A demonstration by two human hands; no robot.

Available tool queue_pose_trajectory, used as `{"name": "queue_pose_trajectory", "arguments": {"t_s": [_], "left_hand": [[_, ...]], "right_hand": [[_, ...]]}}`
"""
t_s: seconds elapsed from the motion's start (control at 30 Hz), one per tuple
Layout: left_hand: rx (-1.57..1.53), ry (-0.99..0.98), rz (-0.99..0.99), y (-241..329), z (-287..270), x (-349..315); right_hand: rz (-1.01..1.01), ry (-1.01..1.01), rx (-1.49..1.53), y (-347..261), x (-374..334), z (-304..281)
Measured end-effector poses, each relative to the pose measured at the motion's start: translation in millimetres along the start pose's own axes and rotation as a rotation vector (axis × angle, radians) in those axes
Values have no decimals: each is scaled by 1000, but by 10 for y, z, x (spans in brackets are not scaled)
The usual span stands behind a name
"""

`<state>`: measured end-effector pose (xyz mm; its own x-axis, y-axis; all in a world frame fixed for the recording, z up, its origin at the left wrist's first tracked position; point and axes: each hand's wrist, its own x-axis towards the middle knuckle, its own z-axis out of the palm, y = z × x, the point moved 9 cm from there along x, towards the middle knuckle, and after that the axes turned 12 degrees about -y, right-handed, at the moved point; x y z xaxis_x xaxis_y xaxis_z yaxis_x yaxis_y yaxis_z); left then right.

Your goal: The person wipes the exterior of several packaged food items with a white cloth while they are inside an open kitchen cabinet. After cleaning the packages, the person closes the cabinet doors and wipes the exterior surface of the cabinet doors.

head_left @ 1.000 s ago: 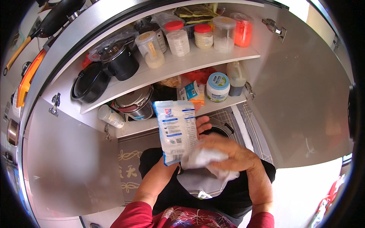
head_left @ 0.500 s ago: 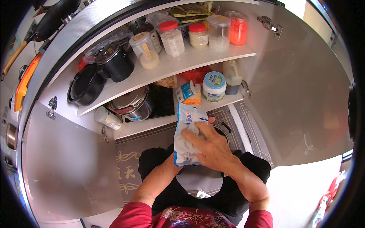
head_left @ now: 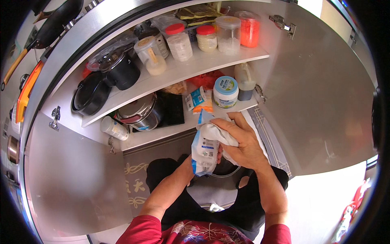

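Note:
A white and blue plastic packet stands tilted in front of the cabinet. My left hand grips it from behind; most of that hand is hidden, with fingertips showing at the packet's right side. A crumpled white cloth is bunched in my right hand, its fingers closed around it. The cloth lies over the packet's upper right edge. Below my hands, between my knees, a dark round pot with a metal rim is partly covered.
The lower shelf holds a steel pot, a white canister, small packets, a white tub with blue lid and a jug. Jars and black pots fill the upper shelf. Cabinet doors stand wide on both sides.
The packet has turned, its front now angled away and more of its side showing. My right hand with the cloth has moved from the packet's front face up to its upper right edge.

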<state>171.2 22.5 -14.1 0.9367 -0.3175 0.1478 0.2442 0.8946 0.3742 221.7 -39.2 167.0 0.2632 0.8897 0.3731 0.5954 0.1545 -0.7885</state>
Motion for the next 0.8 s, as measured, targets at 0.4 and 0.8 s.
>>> {"name": "queue_pose_trajectory", "arguments": {"t_s": [0.4, 0.8], "left_hand": [[273, 620, 84, 189, -454, -366], [280, 760, 218, 394, -154, -357]], "right_hand": [[-98, -939, 209, -273, -443, 623], [71, -501, -361, -130, -308, 496]]}}
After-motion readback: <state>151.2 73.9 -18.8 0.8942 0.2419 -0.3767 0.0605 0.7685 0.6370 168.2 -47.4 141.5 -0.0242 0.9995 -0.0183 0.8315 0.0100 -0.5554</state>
